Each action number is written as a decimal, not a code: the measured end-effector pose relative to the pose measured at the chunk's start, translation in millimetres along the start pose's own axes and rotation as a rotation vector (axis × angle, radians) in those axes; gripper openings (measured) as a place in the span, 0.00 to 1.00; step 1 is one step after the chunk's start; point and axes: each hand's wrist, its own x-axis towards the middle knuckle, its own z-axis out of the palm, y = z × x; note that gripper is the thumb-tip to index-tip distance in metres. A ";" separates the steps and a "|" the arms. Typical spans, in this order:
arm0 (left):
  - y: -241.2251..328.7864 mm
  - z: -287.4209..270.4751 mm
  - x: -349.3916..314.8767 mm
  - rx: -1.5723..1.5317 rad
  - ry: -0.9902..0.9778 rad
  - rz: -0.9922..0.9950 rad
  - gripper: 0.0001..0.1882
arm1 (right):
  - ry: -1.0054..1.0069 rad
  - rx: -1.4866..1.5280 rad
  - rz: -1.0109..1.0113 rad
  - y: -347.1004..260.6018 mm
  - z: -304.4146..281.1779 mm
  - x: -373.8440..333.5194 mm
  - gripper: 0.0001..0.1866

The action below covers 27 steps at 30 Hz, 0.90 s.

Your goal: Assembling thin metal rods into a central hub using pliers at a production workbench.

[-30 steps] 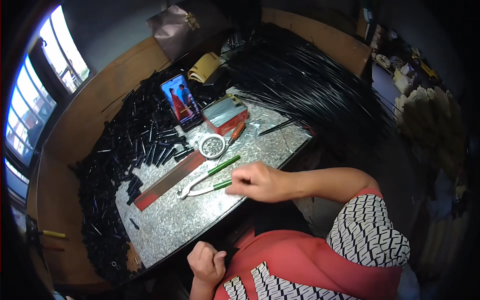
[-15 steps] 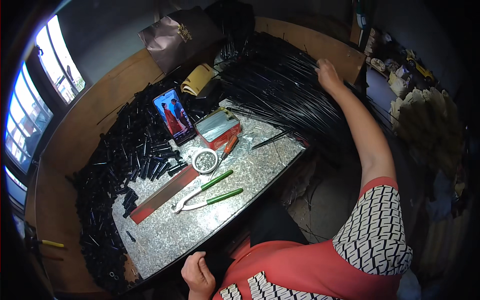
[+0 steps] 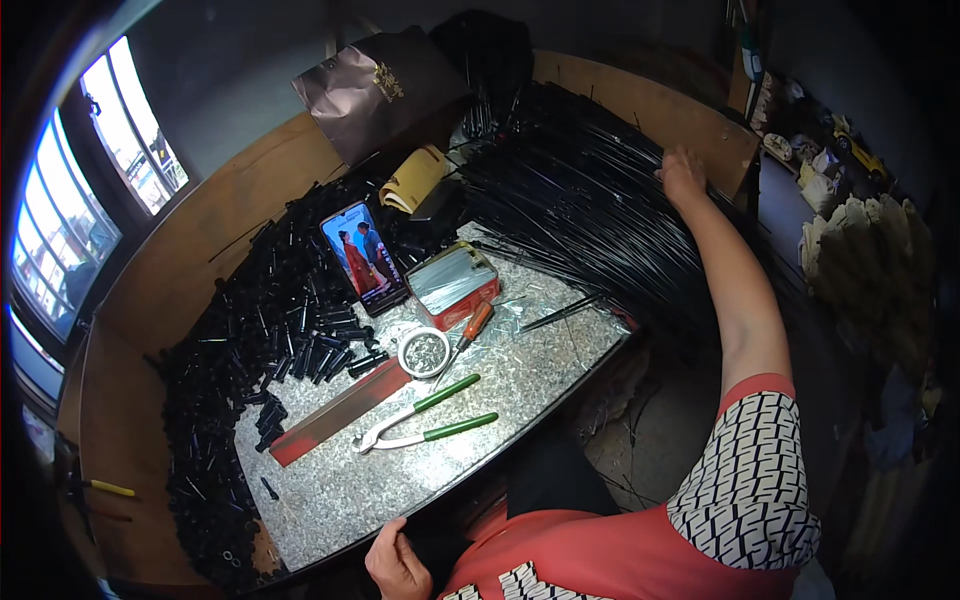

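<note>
My right hand [image 3: 683, 178] reaches to the far right end of a large heap of thin black rods [image 3: 590, 190]. Its fingers are bent down onto the rod ends; the fingertips are partly hidden, and how many rods they grip does not show. Low in the picture, at the near edge of the stone-topped table [image 3: 330, 515], my left hand [image 3: 398, 565] hangs empty, thumb apart from loosely bent fingers. Between the hands lie green-handled pincers [image 3: 430, 420], a reddish metal bar [image 3: 340, 410], a white bowl of small metal bits [image 3: 425, 353] and an orange-handled screwdriver [image 3: 478, 322].
Short black tubes [image 3: 290, 290] heap along the left and back. A phone [image 3: 362, 260] leans there beside a red tin [image 3: 455, 288], a yellow folded cloth [image 3: 413, 180] and a brown paper bag [image 3: 380, 90]. A curved wooden board [image 3: 125, 400] walls the table.
The whole view has shifted, so the table appears lower and farther right. My right hand stays at the rod ends, its fingers shifted slightly. The left thumb points out more.
</note>
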 end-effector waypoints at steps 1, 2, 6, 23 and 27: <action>1.0 0.4 1.3 -0.014 -0.022 0.000 0.07 | 0.008 0.002 -0.027 0.2 -0.6 -0.2 0.14; 1.8 1.0 2.6 -0.029 -0.044 0.001 0.08 | 0.008 0.001 -0.028 -0.5 0.1 0.1 0.14; 3.4 4.3 9.6 -0.038 -0.053 0.075 0.08 | -0.015 0.104 -0.002 -1.5 2.2 1.8 0.13; 5.8 4.4 10.4 -0.028 -0.097 0.142 0.08 | -0.224 0.364 0.169 30.0 6.9 21.7 0.23; 9.5 2.2 16.5 -0.045 -0.149 0.116 0.09 | -0.149 0.356 0.063 27.3 18.7 19.4 0.29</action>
